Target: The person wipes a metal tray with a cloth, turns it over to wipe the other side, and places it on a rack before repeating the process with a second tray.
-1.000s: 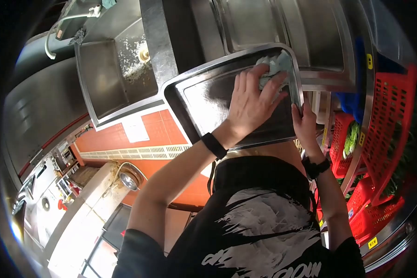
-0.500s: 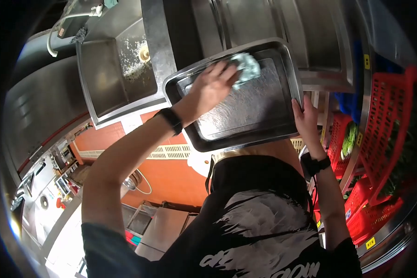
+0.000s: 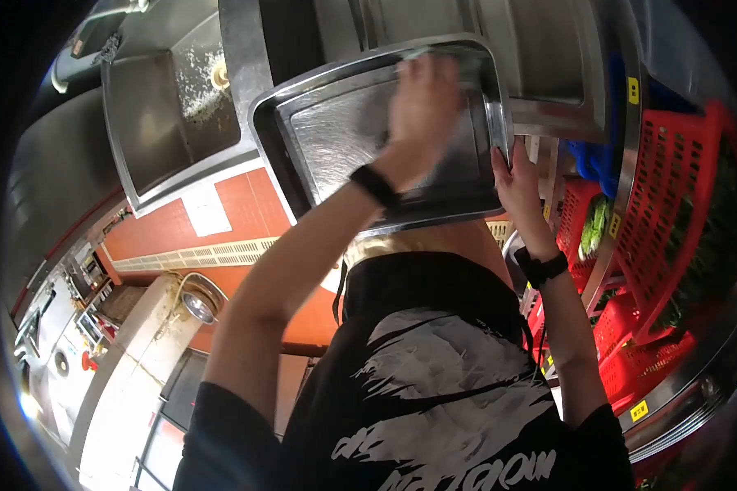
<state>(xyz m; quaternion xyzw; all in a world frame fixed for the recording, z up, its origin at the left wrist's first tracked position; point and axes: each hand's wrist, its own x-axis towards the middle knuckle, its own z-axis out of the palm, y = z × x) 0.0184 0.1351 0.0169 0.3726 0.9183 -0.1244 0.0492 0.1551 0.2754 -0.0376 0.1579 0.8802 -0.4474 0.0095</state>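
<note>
A steel tray (image 3: 327,139) is held tilted in front of me, over the edge of a steel counter. My left hand (image 3: 422,102), motion-blurred and with a black band on its wrist, presses on the tray's inner surface near its upper right corner. A pale cloth (image 3: 418,54) shows only as a sliver above its fingers. My right hand (image 3: 512,184) grips the tray's right rim, thumb on the inside, a black watch on the wrist.
A steel sink (image 3: 164,106) with white residue near its drain lies left of the tray. Red plastic crates (image 3: 680,188) holding green vegetables (image 3: 594,225) are stacked on the right. Below are orange floor tiles (image 3: 246,213) and a drain grate (image 3: 196,255).
My left hand swept the cloth from the tray's upper right towards the upper middle, then back right. The right hand kept its grip on the rim. The view shifted slightly.
</note>
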